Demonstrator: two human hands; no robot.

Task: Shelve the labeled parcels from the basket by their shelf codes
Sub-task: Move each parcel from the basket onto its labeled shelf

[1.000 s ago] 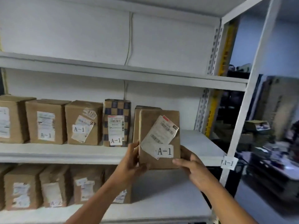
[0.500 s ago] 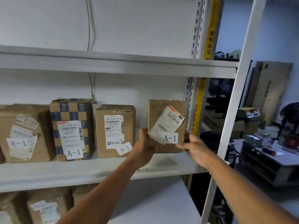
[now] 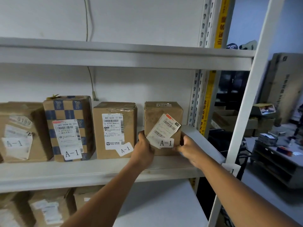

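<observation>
A brown cardboard parcel with a shipping label and a white "A-1" tag stands upright on the middle shelf, at the right end of a row of parcels. My left hand grips its lower left edge. My right hand holds its lower right corner. To its left stand other "A-1" parcels: a plain brown one, a blue-checked one and a brown one at the frame edge. The basket is out of view.
A bare stretch of shelf lies right of the held parcel, up to the white upright post with a tag. More parcels fill the lower shelf's left. The upper shelf runs overhead. A cluttered room lies to the right.
Both hands carried the parcel up and back from in front of the shelf edge onto the middle shelf, setting it right of the plain brown parcel. The camera moved closer.
</observation>
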